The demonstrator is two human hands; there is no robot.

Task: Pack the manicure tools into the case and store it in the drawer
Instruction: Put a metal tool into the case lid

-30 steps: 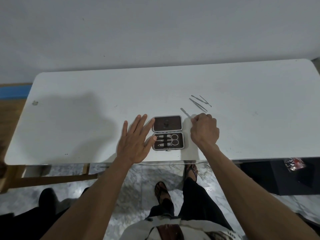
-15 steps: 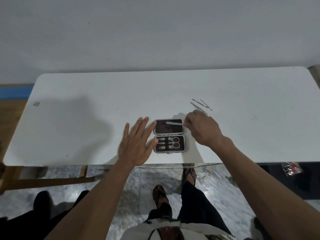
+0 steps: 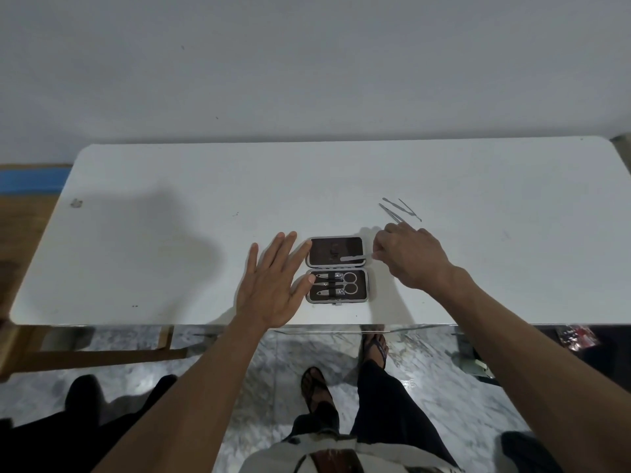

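Observation:
A small manicure case [image 3: 338, 248] lies open near the front edge of the white table [image 3: 170, 233]. Its near half holds scissors [image 3: 349, 283] and clippers under a strap. My left hand [image 3: 275, 288] lies flat with straight fingers against the case's left side. My right hand [image 3: 408, 256] pinches one end of a thin metal nail file [image 3: 353, 258], which lies level over the lower part of the case's far half. Three slim metal tools [image 3: 397, 211] rest loose on the table just beyond my right hand.
The table's front edge runs just below the case. A marble floor and my sandalled feet [image 3: 317, 390] show beneath. A wooden frame [image 3: 102, 353] stands at lower left, and a red packet [image 3: 577, 336] lies under the table at the right.
My right hand picked the nail file up from the table and carried it left, over the case's far half, where it has sunk lower. My left hand has stayed beside the case.

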